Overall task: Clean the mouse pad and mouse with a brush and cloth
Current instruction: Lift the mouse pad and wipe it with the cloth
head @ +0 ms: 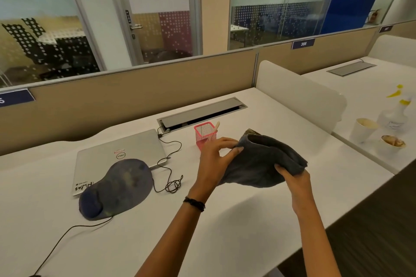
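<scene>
1. the cloth (258, 164), dark grey and slack, hangs in the air above the white desk (225, 220), right of centre, stretched between both hands.
2. the left hand (213, 159) pinches the cloth's upper left edge between thumb and fingertips. a dark braided band (194, 203) circles that wrist.
3. the right hand (292, 179) grips the cloth's bunched right edge, with its fingers curled round the fabric.
4. a tan, rough-looking patch (251, 131) shows just over the cloth's top edge. what it belongs to cannot be told.
5. the mouse pad (121, 184), dark blue with a raised wrist rest at its near end, lies well to the left of the hands. its far part overlaps the closed silver laptop (117, 148) and its near part rests on the desk.
6. a black cable (171, 164) runs from the laptop's far right corner and ends in a loose coil just beside the pad's right edge. a second black cable (67, 231) comes out from under the pad's near end and trails toward the lower left corner.
7. a pink mesh holder (205, 136) stands upright just beyond the left hand, and a pale wooden stick (217, 125) leans out of it.
8. a grey cable hatch (202, 111) is set into the desk behind the holder.
9. past the white divider (299, 94), on the next desk, stand a spray bottle (396, 112) with a yellow trigger and two paper cups (363, 129) near it.
</scene>
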